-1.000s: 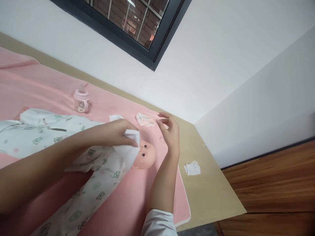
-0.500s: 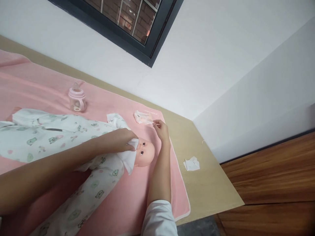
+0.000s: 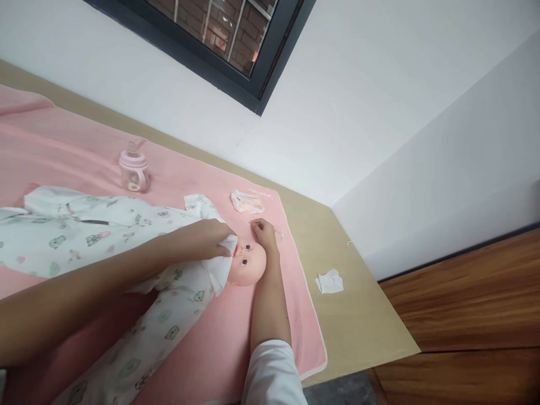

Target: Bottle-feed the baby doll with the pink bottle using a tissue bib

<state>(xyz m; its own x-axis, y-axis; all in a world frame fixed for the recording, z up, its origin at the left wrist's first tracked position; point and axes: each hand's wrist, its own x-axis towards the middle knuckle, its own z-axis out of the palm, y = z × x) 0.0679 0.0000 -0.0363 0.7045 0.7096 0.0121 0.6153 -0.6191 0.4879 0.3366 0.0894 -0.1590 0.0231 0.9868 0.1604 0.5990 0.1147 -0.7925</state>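
On the pink blanket (image 3: 215,343), which covered most of the surface (image 3: 358,315), the doll (image 3: 251,267) lay face up with its head near the blanket's right-hand edge. The left hand (image 3: 211,236) pinched the edge of a white cloth (image 3: 220,273) between thumb and fingers, directly at the doll's mouth; whether this cloth was a collar or a separate piece could not be determined. The right hand (image 3: 265,233) was positioned just beyond the head, its forearm passing close by the crown, with the fingers bent and drawn in; whether they held anything thin could not be told. Judged by condition, handling at the neck was partway through. Done: the printed garment (image 3: 126,216) lay over the doll's body, and the eyes and forehead were uncovered. Not yet done: the cloth had not been released or laid flat. Two containers were present. The bottle (image 3: 134,169), fitted with a pink lid and handle, stood on the blanket above the garment; a pale item showed inside its clear lower part, its nature unclear. The clear wrapper (image 3: 247,201) lay near the right hand, apart from it, with something pale orange inside. A folded white sheet (image 3: 329,281) rested on the bare surface beyond the blanket.
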